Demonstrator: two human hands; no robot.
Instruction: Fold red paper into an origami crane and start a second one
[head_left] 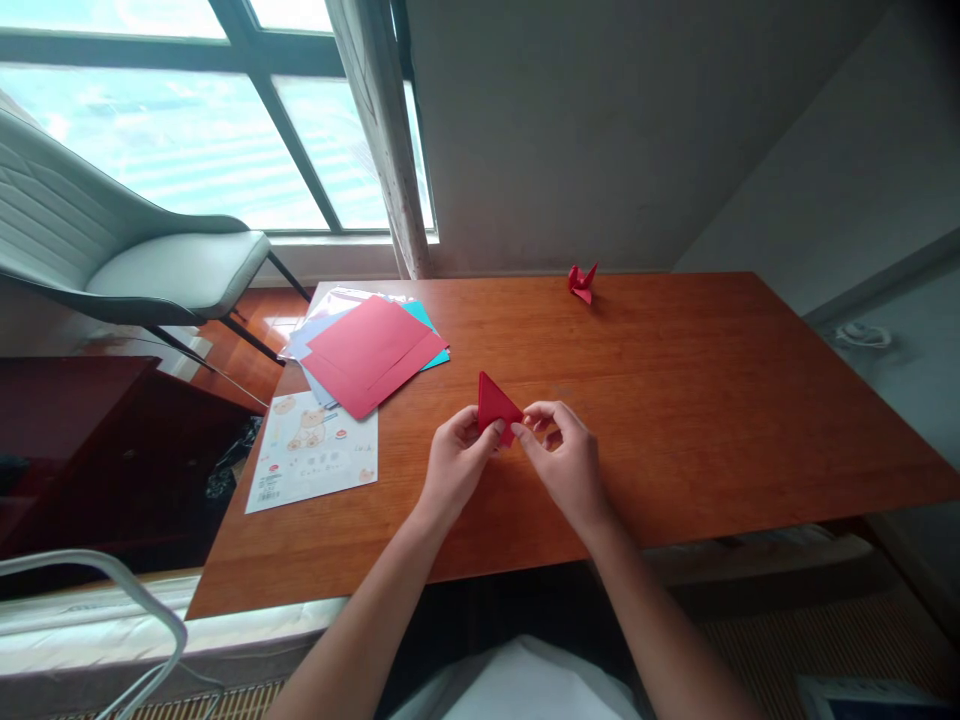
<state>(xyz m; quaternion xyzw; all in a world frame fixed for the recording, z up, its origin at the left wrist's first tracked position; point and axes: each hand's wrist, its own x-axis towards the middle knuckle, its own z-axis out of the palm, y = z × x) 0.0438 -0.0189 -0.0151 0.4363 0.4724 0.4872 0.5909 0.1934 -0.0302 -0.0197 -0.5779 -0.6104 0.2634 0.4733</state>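
Note:
A small red paper folded into a triangle (495, 402) is held just above the wooden table (675, 400). My left hand (456, 462) pinches its lower left edge. My right hand (564, 455) pinches its right corner with thumb and forefinger. Both hands meet near the table's middle, close to its front edge.
A stack of coloured sheets (371, 350), red on top, lies at the table's left, with a printed instruction sheet (315, 452) in front of it. A finished red paper crane (581, 282) stands at the back edge. A grey chair (142, 265) stands by the window on the left.

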